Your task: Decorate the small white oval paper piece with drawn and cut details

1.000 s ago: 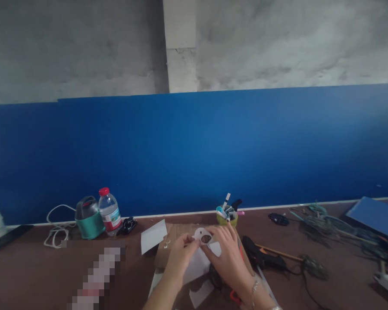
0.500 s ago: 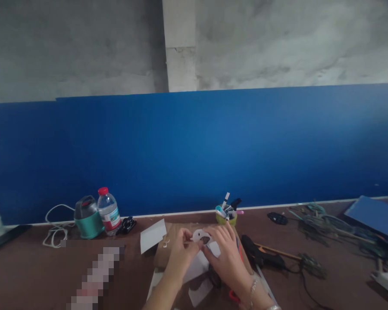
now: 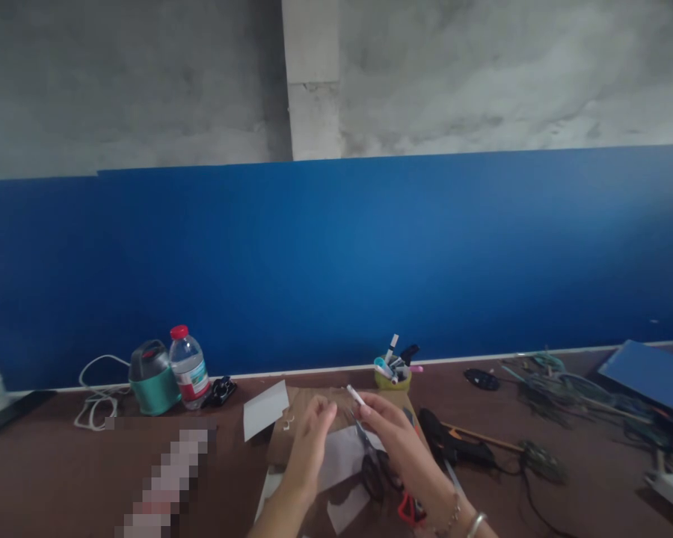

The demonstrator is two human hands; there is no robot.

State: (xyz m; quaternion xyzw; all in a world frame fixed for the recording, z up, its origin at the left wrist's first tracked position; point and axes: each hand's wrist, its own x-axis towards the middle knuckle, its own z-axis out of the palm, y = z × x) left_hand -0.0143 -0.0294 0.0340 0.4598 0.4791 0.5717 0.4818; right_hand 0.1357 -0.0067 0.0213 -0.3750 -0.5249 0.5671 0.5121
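My right hand (image 3: pixel 395 433) pinches a white paper bird cutout (image 3: pixel 355 394) between thumb and fingers. It is turned nearly edge-on, so its drawn side is hidden. Just to the left, my left hand (image 3: pixel 312 433) has its fingers and thumb drawn together, with nothing visible in them and a gap between it and the cutout. Below the hands, black-handled scissors (image 3: pixel 372 475) lie on white paper (image 3: pixel 336 456). Red-handled scissors (image 3: pixel 408 509) show partly under my right wrist. Brown cardboard (image 3: pixel 283 444) lies underneath.
Behind the hands stands a yellow-green pen cup (image 3: pixel 393 379). On the right lie a black glue gun (image 3: pixel 465 448), a dark mouse-like object (image 3: pixel 481 379) and tangled greenish cords (image 3: pixel 555 388). A red-capped bottle (image 3: pixel 189 373) and teal container (image 3: pixel 155 390) stand left, near a white sheet (image 3: pixel 265 409).
Both hands held the bird cutout, its eye and dark wing facing me. My left hand has let go, and the right has turned the cutout edge-on. The scissors are less covered now.
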